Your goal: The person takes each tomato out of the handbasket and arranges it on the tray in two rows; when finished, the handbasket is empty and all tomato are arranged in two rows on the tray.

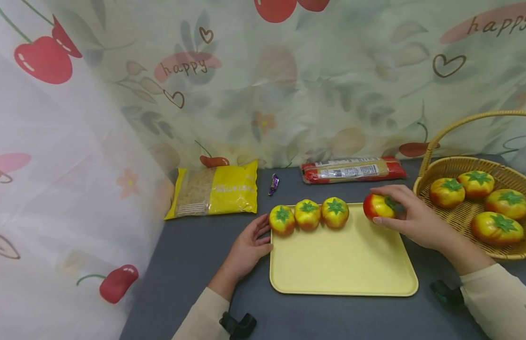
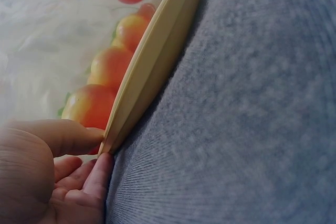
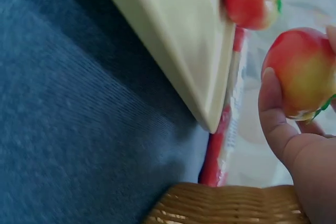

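My right hand (image 1: 409,215) grips a red-and-yellow toy tomato (image 1: 376,206) with a green leafy top, raised over the back right corner of the pale yellow tray (image 1: 343,264). In the right wrist view, thumb and fingers curl around this tomato (image 3: 299,72), apart from the tray. Along the tray's back edge stand three more tomatoes in a row: left (image 1: 282,220), middle (image 1: 307,215) and right (image 1: 335,213). At the tray's left side my left hand (image 1: 250,245) pinches the rim, thumb and fingertip meeting it in the left wrist view.
A wicker basket (image 1: 452,236) with a tall handle holds several tomatoes on the right. Behind the tray lie a red-ended noodle packet (image 1: 352,170), a small purple-wrapped sweet (image 1: 273,184) and a yellow pasta bag (image 1: 233,189). A patterned curtain (image 1: 245,94) closes off the back.
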Demonstrator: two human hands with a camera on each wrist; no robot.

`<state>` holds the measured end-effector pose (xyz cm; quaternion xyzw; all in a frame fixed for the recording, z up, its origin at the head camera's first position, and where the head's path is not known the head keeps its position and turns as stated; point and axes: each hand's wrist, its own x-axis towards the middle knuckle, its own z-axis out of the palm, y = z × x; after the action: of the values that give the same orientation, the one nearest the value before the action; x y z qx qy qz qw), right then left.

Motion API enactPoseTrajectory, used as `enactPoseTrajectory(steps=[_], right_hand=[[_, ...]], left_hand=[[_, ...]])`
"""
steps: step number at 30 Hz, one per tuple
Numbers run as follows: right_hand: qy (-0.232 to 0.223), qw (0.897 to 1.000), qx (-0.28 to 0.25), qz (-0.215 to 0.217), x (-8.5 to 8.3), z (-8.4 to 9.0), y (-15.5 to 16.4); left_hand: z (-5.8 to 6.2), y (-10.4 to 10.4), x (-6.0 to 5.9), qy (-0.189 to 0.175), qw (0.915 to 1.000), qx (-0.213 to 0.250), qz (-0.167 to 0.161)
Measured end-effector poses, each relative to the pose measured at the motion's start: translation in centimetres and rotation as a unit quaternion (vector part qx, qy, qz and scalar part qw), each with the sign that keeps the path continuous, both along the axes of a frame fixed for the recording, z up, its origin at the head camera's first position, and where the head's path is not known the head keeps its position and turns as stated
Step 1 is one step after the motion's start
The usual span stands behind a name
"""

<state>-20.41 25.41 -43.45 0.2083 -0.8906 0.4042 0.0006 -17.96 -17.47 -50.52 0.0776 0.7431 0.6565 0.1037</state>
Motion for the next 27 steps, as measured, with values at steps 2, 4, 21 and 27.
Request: enactPoseTrajectory(steps=[2,4,21,27], right_hand=[[-0.017,1.0,0.006,0.001,-0.2,-0.1,-0.3],[-0.031,0.999,0.013,0.001,-0.4,-0.4,-0.6],[-0.044,0.998,0.049,-0.014,-2.0,-2.4,-1.8],[-0.045,0.998,0.035,-0.015,-1.8,-2.3,-1.9]], left_hand=[[0.0,0.0,0.0,0.0,1.0,-0.002,0.001],[0.1,0.0,0.1,0.001,1.0,-0.003,0.002],[0.2,0.1,0.1,0.002,1.0,0.0,0.002],[0.3,0.2,0.1,0.002,1.0,0.003,0.003]])
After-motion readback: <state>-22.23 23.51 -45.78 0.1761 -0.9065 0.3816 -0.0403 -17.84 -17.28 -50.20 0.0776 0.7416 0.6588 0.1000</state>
